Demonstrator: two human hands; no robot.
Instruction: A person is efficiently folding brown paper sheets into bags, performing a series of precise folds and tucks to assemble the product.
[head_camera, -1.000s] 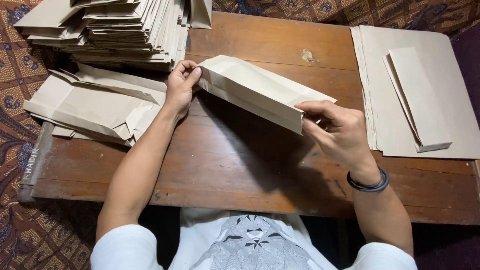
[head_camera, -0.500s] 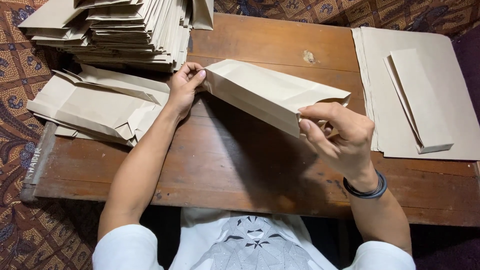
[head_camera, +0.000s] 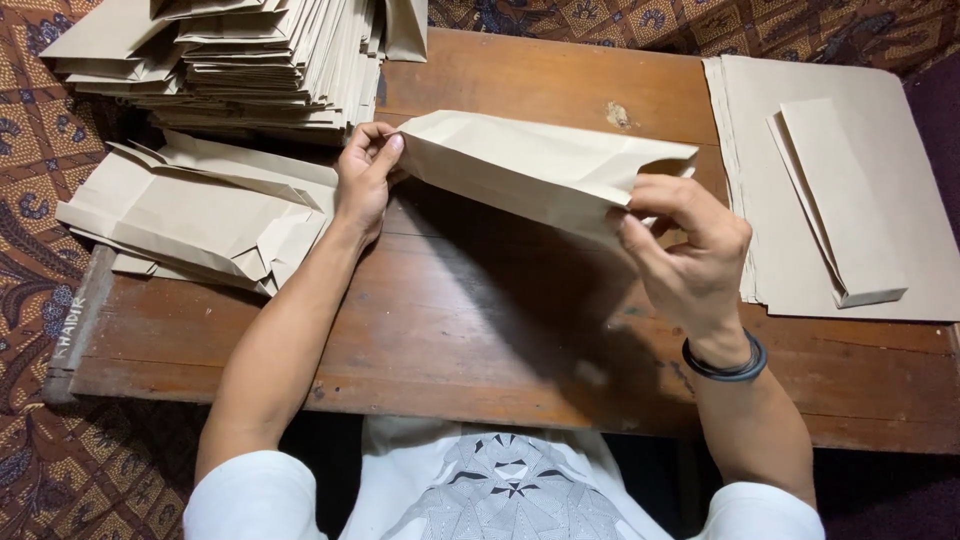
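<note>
Raised and opened further since half a second ago, the brown paper bag (head_camera: 530, 170) now hangs clear above the worktop (head_camera: 480, 330) between both hands.

Its mouth end has puffed wider than in the earlier pictures, and the right hand (head_camera: 685, 250) has turned so its fingers (head_camera: 650, 195) curl over that open end, closed on the paper. The left hand (head_camera: 365, 175) pinches the folded bottom corner, fingers narrow on it, much as before. The step in hand looks like shaping or checking a finished bag; the next move likely calls for flattening it and laying it on the loose folded bags (head_camera: 190, 215) beside the tall stack (head_camera: 250, 60). Flat sheets (head_camera: 900, 200) lie at right.
</note>
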